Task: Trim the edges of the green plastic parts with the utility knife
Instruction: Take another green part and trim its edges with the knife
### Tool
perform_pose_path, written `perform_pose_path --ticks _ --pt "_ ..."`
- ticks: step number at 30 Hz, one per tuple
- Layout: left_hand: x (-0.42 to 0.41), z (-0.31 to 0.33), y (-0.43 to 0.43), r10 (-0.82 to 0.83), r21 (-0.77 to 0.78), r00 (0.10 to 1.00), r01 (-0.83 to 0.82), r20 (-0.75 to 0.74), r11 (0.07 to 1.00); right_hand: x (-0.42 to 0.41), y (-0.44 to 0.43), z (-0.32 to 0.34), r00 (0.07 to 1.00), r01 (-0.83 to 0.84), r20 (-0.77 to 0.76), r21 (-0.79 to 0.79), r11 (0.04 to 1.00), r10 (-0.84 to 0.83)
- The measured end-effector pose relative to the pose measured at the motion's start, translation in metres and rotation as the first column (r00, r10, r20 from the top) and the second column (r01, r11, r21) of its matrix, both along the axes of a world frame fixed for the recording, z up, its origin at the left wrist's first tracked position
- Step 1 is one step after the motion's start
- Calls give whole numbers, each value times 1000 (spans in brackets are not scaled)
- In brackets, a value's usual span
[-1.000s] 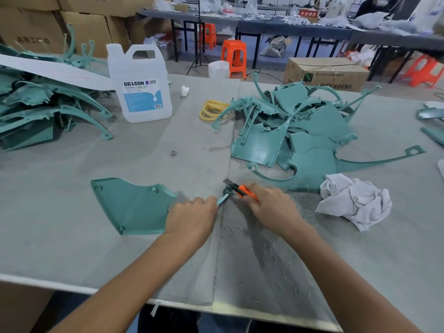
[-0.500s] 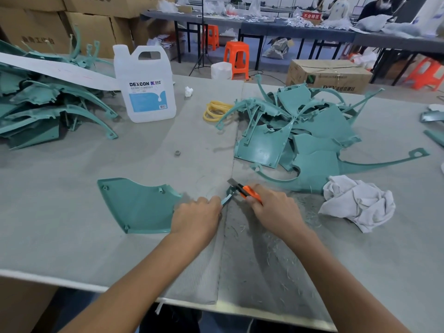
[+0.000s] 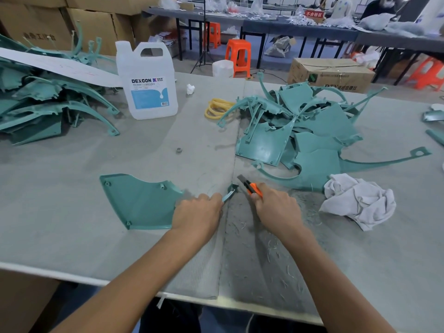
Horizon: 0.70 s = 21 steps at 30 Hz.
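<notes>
Hardly anything has moved: our left hand [image 3: 199, 212] still clasps the green plastic part [image 3: 139, 203] on the desk [image 3: 72, 224]. Its tip lies just beyond that grip, where our right hand [image 3: 276, 209], closed round the utility knife [image 3: 251, 189], keeps trimming.

A single wide-angle view comes from a camera worn on the person's head. It faces forward and tilts steeply down onto a grey counter [image 3: 72, 212]. The camera is close: both forearms enter from 6 o'clock and meet just below centre. There the left grip [image 3: 197, 215] holds a green plastic part [image 3: 139, 203] and the right grip [image 3: 278, 212] holds a utility knife [image 3: 249, 187]. The counter's near edge crosses the bottom from 8 to 5 o'clock. Toward 12 o'clock the view reaches past the counter's far edge to an orange stool [image 3: 237, 56] and distant tables [image 3: 300, 27]. Cardboard boxes [image 3: 31, 20] sit at 10 o'clock.
</notes>
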<state>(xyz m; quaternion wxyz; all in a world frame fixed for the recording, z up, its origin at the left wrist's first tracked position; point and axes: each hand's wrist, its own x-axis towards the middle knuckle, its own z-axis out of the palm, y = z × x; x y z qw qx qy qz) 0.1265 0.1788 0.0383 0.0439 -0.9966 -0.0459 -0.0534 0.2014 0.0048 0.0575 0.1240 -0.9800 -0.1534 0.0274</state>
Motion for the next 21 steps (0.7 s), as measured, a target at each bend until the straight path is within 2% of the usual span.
perform_pose_path --ticks 9,12,16,21 --pt "0 0 0 4 -7 1000 -4 -2 1000 1 -5 0 998 -52 -45 10 999 52" --pt "0 -1 0 -4 -8 1000 4 12 1000 4 -12 1 999 -27 -42 83 996 30" --pt "1 -2 1 -3 -16 1000 3 3 1000 -9 -20 -1 986 -166 -8 159 973 169" --pt "2 -2 2 -3 -21 1000 3 -5 1000 -12 -20 -1 967 -228 109 -40 973 231"
